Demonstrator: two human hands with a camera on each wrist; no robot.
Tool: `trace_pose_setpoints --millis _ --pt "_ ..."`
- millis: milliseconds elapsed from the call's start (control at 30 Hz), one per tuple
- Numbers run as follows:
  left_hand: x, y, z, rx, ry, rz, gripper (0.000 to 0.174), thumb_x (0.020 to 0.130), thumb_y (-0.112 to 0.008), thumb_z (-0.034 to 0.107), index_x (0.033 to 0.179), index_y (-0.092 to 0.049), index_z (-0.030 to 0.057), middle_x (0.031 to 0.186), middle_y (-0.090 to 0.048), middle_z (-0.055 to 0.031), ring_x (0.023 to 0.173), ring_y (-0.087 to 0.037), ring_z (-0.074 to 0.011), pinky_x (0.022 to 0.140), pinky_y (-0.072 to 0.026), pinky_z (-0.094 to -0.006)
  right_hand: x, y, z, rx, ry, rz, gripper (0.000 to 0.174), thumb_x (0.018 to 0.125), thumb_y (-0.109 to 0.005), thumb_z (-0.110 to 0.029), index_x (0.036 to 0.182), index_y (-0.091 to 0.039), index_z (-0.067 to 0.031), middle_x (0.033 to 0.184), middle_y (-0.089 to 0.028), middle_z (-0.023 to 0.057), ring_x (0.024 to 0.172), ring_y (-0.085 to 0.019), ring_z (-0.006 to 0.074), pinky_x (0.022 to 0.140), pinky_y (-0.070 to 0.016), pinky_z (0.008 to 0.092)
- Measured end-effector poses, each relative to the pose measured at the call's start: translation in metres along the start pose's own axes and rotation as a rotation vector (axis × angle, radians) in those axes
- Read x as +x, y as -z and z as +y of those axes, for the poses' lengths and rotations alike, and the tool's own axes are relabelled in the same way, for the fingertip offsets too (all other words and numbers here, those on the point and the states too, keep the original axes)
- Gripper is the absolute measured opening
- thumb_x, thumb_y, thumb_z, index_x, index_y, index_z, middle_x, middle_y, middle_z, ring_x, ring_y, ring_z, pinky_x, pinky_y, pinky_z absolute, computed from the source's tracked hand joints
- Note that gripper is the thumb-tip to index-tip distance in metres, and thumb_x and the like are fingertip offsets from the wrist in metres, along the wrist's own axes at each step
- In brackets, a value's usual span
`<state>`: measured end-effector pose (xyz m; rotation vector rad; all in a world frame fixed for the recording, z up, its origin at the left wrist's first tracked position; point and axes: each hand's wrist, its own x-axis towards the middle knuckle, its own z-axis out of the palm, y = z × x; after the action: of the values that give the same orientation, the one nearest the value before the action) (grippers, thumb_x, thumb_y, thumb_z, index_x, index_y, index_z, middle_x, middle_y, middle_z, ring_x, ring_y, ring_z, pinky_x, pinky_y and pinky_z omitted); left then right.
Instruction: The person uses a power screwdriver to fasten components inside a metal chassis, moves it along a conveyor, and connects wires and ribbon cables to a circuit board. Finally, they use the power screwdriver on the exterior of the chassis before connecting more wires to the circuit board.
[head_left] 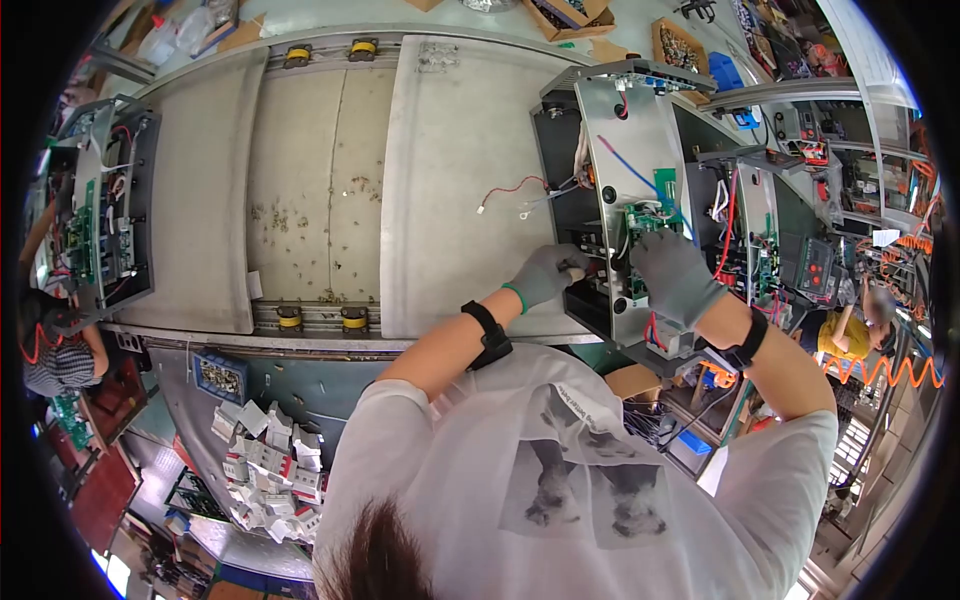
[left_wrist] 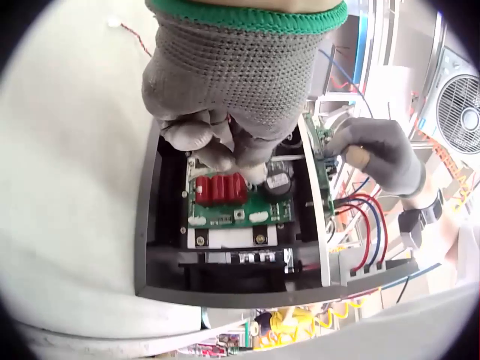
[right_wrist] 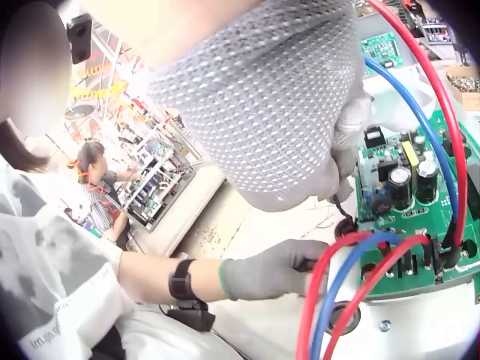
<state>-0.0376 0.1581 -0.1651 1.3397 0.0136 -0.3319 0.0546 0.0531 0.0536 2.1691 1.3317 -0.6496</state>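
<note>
An open metal chassis point(head_left: 618, 190) stands on the bench, dark-walled, with a pale divider panel point(head_left: 640, 120). My gloved left hand point(head_left: 548, 277) reaches into its near side; in the left wrist view the left hand point(left_wrist: 225, 82) has bent fingers over a green board point(left_wrist: 259, 208) with red components point(left_wrist: 221, 190). Whether those fingertips hold anything is hidden. Across the divider my right hand point(head_left: 678, 277) is at another green board point(right_wrist: 411, 210). In the right wrist view the right hand point(right_wrist: 277, 127) pinches a thin dark wire point(right_wrist: 342, 207) leading to a hole in the panel.
Red wires point(right_wrist: 375, 281) and a blue wire point(right_wrist: 416, 105) arch over the right-hand board. A loose red wire point(head_left: 515, 187) trails left from the chassis. More chassis point(head_left: 760, 220) stand to the right. White parts point(head_left: 270, 460) are piled below the bench's front edge.
</note>
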Motion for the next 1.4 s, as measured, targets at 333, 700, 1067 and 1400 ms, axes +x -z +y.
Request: trace_pose_setpoints --millis 333,700,1067,1400 --pt "0.003 -0.010 -0.002 -0.221 -0.080 0.120 0.018 0.080 -0.062 -0.001 0.098 -0.059 -0.0004 0.082 -0.063 -0.0065 0.078 -0.061 -0.0119 0.072 -0.0492 -0.0247 -0.034 0.021 0.032 0.181 -0.260 0.436 0.018 0.069 -0.059 -0.002 0.085 -0.058 -0.0101 0.085 -0.056 0.0098 0.084 -0.055 0.0312 0.066 -0.0462 0.0412" --pt "-0.014 -0.022 0.118 0.247 -0.530 0.235 0.018 0.082 -0.065 0.016 0.095 -0.060 0.0051 0.082 -0.059 -0.0114 0.075 -0.058 -0.0296 0.068 -0.0478 -0.0362 -0.040 0.022 0.003 0.391 0.012 0.565 0.027 0.070 -0.061 -0.005 0.096 -0.058 -0.0113 0.092 -0.056 0.0093 0.084 -0.055 0.0304 0.068 -0.0460 0.0397" --pt "-0.046 -0.002 0.099 -0.217 -0.348 0.479 0.020 0.094 -0.049 0.011 0.111 -0.052 0.0002 0.092 -0.063 -0.0089 0.077 -0.057 -0.0101 0.069 -0.0482 -0.0244 -0.021 0.009 0.025 0.945 -0.289 0.062 0.066 0.077 -0.066 -0.011 0.136 -0.037 -0.0162 0.111 -0.055 0.0152 0.097 -0.059 0.0339 0.072 -0.0507 0.0400" --pt "-0.045 0.023 0.106 0.089 -0.351 0.611 0.018 0.078 -0.073 0.012 0.093 -0.067 0.0035 0.090 -0.063 -0.0052 0.069 -0.055 -0.0091 0.061 -0.0463 -0.0230 -0.009 -0.012 0.058 0.081 -0.011 0.713 0.057 0.066 -0.064 0.000 0.121 -0.053 -0.0102 0.124 -0.051 0.0132 0.108 -0.050 0.0304 0.088 -0.0442 0.0400"
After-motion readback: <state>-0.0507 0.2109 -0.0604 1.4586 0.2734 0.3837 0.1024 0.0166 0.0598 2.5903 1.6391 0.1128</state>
